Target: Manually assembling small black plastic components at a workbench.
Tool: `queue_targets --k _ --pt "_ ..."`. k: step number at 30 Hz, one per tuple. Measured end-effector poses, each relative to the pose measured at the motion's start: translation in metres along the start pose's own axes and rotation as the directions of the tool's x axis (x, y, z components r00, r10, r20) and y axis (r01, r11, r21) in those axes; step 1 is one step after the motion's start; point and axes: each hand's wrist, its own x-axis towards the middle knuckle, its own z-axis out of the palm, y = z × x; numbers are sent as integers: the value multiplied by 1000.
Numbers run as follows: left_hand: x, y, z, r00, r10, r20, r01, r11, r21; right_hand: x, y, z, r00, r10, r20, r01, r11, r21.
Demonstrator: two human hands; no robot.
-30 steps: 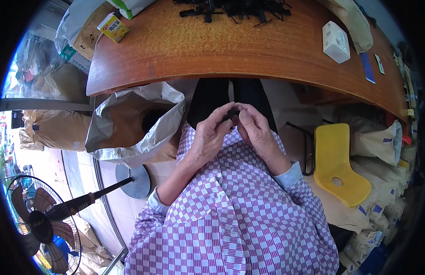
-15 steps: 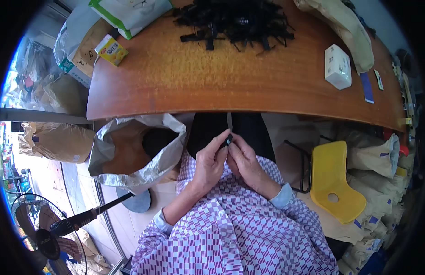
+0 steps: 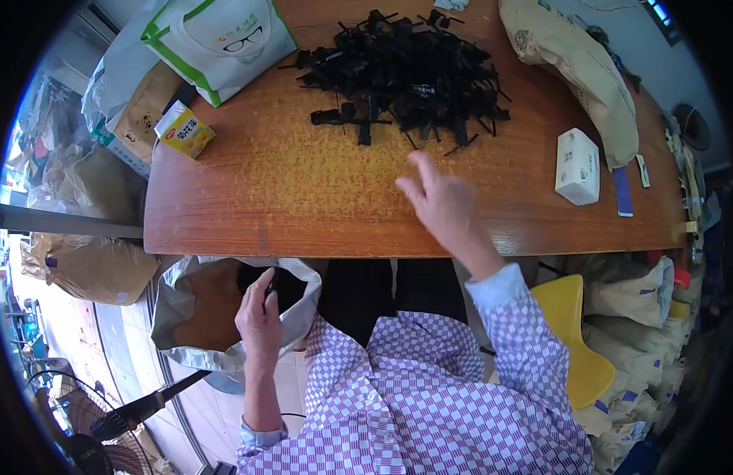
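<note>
Over the open paper sack (image 3: pixel 200 313) at the table's left front, my left hand (image 3: pixel 259 317) is closed on a small black piece (image 3: pixel 270 283); only a bit of it shows between thumb and fingers. Dark material lies inside the sack. My right hand (image 3: pixel 445 207) reaches over the table with thumb and forefinger apart and nothing seen between them. Just beyond its fingertips lies a loose heap of small black pieces (image 3: pixel 406 79) with thin strips sticking out. A few of them lie at the heap's near edge.
On the brown table (image 3: pixel 303 206) are a white-and-green bag (image 3: pixel 232 47), a yellow drink carton (image 3: pixel 184 131), a white tissue pack (image 3: pixel 577 168) and a long paper sack (image 3: pixel 576 71). A yellow chair (image 3: pixel 568 340) stands at right; a fan (image 3: pixel 89 427) is lower left.
My hands have parted from in front of my body. The left moved over the sack with the small black piece; the right moved forward over the table and opened. The view has tilted up.
</note>
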Motion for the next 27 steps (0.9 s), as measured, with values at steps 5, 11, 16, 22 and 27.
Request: queue_targets --k 5,11,16,22,27 --pt "13 8 1 995 85 -50 -79 991 112 46 50 18 987 -30 -155 -17 955 -298" --pt "41 76 22 875 30 483 397 525 -753 21 42 1 996 71 -52 -59 980 192" --pt "81 113 77 760 151 632 620 121 -775 -36 16 -16 998 -24 60 -12 848 529" --pt "70 111 104 620 301 725 771 -61 -634 -99 8 -14 1000 -17 -15 22 828 560" --pt "47 115 105 593 253 764 780 54 -624 -133 14 -4 1000 15 20 -24 803 595"
